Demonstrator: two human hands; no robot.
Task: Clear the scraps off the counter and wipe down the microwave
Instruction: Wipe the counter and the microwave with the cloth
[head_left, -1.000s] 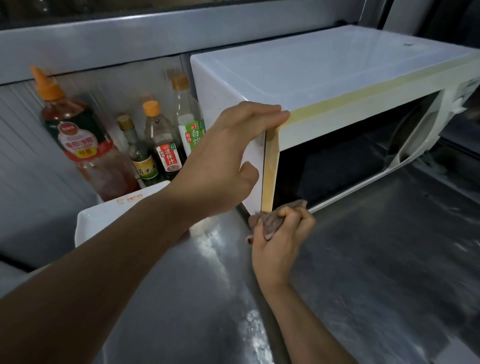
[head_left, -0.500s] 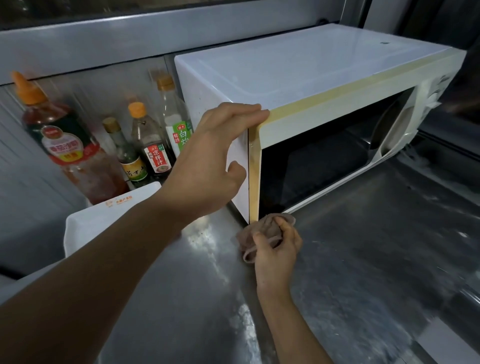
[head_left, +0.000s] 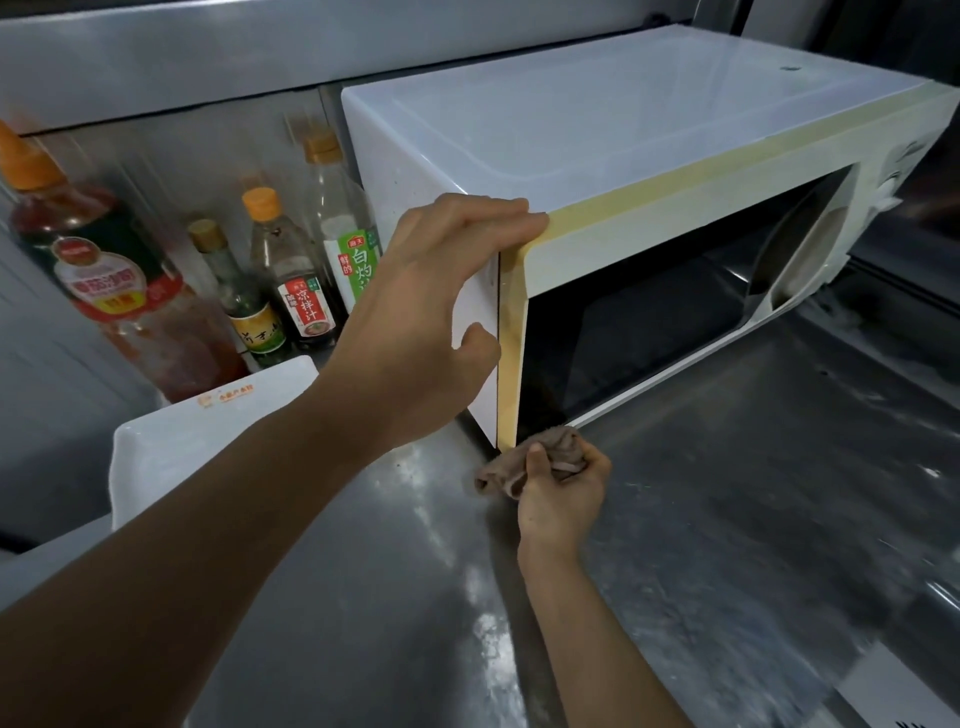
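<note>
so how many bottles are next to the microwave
4, all left of the microwave against the back wall: a big orange-capped bottle far left, a small one, an orange-capped one, and a green-labelled one nearest. The left arm may hide more.

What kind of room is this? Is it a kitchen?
Yes, most likely a kitchen, maybe a working one. A white microwave sits on a steel counter, sauce bottles stand beside it, and the right hand holds a cloth by its bottom corner.
</note>
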